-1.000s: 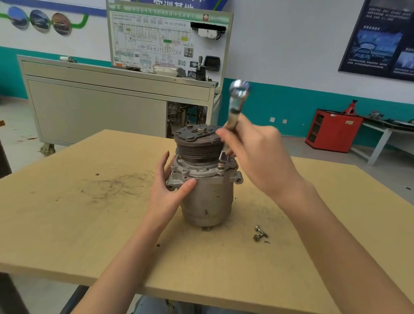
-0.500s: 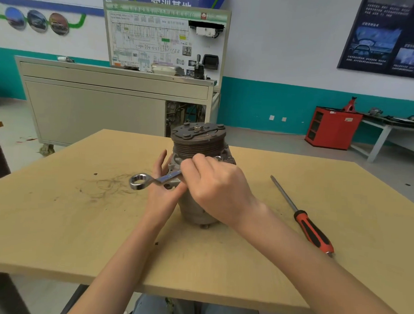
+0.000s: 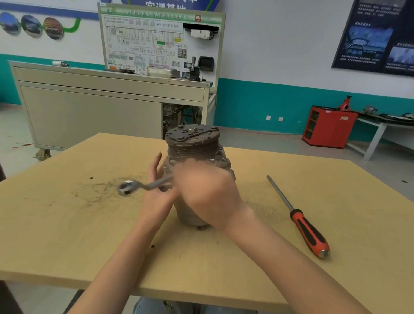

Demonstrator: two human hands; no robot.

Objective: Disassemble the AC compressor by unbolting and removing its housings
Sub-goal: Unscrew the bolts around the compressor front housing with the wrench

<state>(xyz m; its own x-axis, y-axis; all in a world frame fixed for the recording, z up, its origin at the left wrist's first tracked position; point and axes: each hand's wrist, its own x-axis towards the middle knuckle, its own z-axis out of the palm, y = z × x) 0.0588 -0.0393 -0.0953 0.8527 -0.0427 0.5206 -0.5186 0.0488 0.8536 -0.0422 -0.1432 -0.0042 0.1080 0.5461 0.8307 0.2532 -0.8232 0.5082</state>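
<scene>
Curled round the near end of a ring wrench (image 3: 149, 185), the person's right hand (image 3: 206, 192) is smeared by motion blur. I can't pick out the single fingers, but the shank runs straight in under the knuckles. Their left hand (image 3: 154, 202) is spread flat, fingers straight and pointing up, laid against the left flank of the compressor (image 3: 198, 156). The wrench's shank crosses in front of that hand.

Biggest thing here is the pale wooden table (image 3: 54, 221), scuffed with dark scribbly marks to the left of the work. Behind it stands a beige training bench (image 3: 90, 117) on casters, with a wiring-diagram board on top. A red cabinet (image 3: 327, 127) sits against the teal-banded wall off to the right.

Near the table's middle the compressor stands upright on its end, pulley uppermost. It's a stubby grey cast cylinder, dull and grimy. The grooved pulley (image 3: 192, 141) is rusty brown and capped by a riveted clutch plate. Just below it, a flanged housing shows bolt heads along its rim on the right.

A screwdriver (image 3: 303, 225) with a red-and-black handle lies on the table well to the right of the compressor, blade pointing away. The wrench's ring end sticks out blurred to the compressor's left; whether it touches the wood, I can't tell.
</scene>
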